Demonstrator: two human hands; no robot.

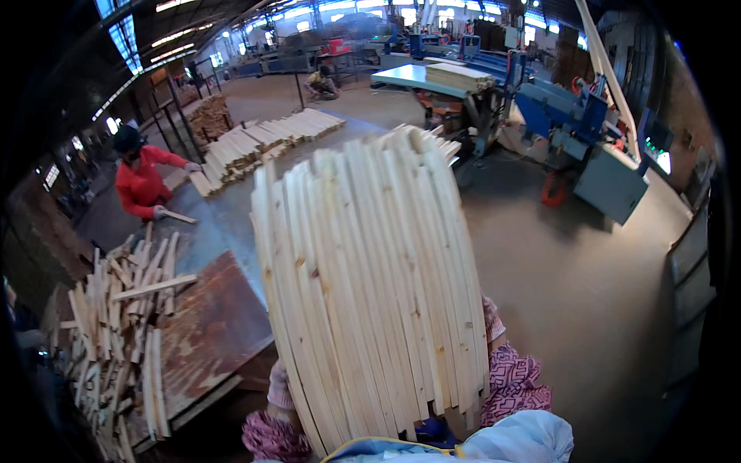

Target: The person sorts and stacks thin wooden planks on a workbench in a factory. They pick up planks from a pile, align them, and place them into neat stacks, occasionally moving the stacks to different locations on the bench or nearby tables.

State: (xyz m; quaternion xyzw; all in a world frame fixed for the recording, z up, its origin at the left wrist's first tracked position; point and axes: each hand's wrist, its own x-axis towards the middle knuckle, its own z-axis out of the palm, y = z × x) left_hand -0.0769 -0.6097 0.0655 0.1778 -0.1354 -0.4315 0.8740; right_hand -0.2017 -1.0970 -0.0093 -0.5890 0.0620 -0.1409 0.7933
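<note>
A wide stack of pale wooden strips (370,285) fills the middle of the view, lying side by side lengthwise away from me. My left hand (279,387), in a pinkish knit glove, presses against the stack's left side near my body. On the opposite side my right hand (492,318), gloved alike, holds the stack's right edge. Both sets of fingers are mostly hidden by the wood. Patterned pink sleeves (517,386) cover my forearms. The near ends of the strips are uneven and close to my light blue clothing (517,440).
Left is a worn brown tabletop (220,324) with a heap of loose strips (116,309). A person in red (147,181) handles strips beside laid-out rows (262,139). Blue machinery (563,116) and a grey cabinet (611,189) stand at right; another person (322,82) crouches far back.
</note>
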